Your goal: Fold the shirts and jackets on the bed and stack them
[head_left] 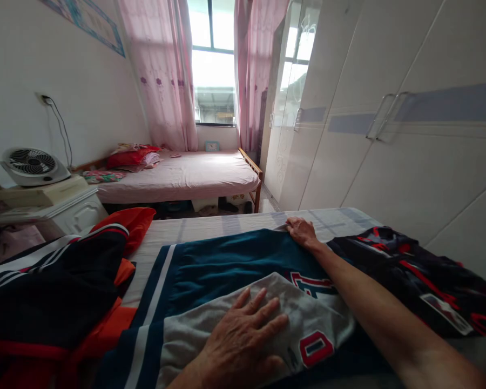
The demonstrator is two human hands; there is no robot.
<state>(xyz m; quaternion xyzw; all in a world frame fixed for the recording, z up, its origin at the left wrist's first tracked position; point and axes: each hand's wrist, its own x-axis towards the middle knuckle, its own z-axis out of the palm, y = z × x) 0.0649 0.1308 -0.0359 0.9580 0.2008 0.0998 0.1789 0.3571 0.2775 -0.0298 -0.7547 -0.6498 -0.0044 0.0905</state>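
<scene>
Nearest, the left hand (243,337) lies flat, fingers spread, pressing on a grey shirt (308,329) that rests on teal shorts (227,265) spread over the bed (210,227). Farther out, the right hand (302,232) pinches the shorts' far edge. Left of both hands lies a black-and-orange jacket (65,281); right, dark clothing (421,275).

bed (210,227) | teal jersey (227,265) middle | black-orange garment (65,281) left | black-red garment (413,270) right

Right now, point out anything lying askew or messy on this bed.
The black and orange garment lies bunched at the left, and a dark red-patterned one is crumpled at the right. The teal jersey lies flat under both hands.
</scene>
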